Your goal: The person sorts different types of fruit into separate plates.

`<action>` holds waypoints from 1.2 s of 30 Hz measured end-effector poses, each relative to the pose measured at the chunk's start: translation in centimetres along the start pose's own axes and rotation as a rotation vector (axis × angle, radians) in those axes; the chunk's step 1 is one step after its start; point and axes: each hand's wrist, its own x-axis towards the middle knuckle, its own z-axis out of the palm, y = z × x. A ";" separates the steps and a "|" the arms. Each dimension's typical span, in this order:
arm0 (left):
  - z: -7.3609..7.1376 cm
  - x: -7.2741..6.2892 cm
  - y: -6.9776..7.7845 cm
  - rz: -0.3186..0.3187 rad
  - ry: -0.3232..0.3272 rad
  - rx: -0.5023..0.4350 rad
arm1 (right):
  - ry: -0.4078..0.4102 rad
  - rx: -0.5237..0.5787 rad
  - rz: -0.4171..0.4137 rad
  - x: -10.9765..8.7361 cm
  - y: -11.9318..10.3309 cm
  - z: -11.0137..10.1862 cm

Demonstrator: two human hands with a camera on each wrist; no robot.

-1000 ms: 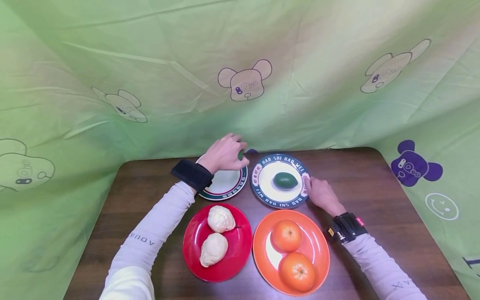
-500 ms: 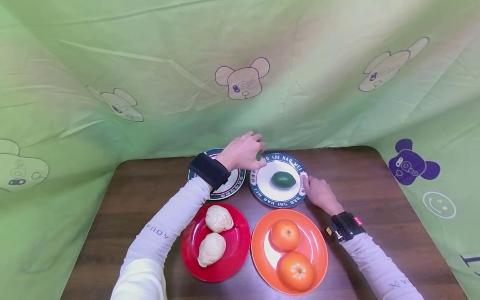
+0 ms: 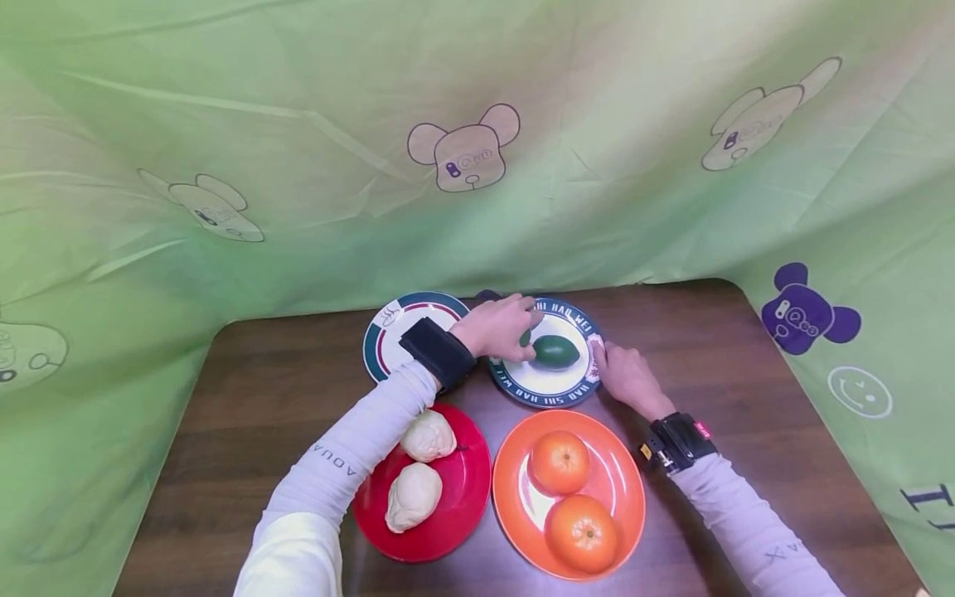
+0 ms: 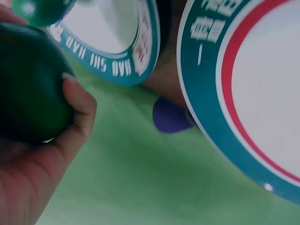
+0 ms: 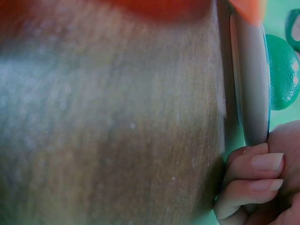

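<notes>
My left hand (image 3: 498, 327) holds a dark green oval fruit (image 4: 33, 84), the fingers curled round it; in the head view the hand covers most of it. This hand is over the left side of a white plate (image 3: 548, 384) with a lettered blue-green rim. On that plate lies another dark green oval fruit (image 3: 555, 353), right beside the left fingertips. At the plate's right edge, my right hand (image 3: 630, 377) pinches the rim. The right wrist view shows its curled fingers (image 5: 262, 164) under the plate's edge (image 5: 255, 79).
Left of this plate stands a second white plate (image 3: 382, 336) with a green and red rim, partly behind the left wrist. Nearer me, a red plate (image 3: 466, 506) bears two pale, bun-like lumps (image 3: 414, 496). An orange plate (image 3: 515, 531) holds two oranges (image 3: 582, 531). Green cloth (image 3: 336, 207) hangs behind the table.
My left hand has moved right with its green fruit, from over the left white plate to the lettered plate, and has come lower. The right hand stays at the rim.
</notes>
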 end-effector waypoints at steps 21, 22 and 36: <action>4.0 -0.3 1.2 -0.035 -0.085 -0.116 | -0.005 -0.026 0.000 -0.1 -0.4 0.4; 4.1 -0.3 1.3 -0.040 -0.084 -0.121 | -0.006 -0.022 0.000 0.0 -0.4 0.3; 3.1 -1.1 1.1 -0.115 0.021 -0.138 | -0.053 0.068 -0.004 -0.3 1.0 -0.6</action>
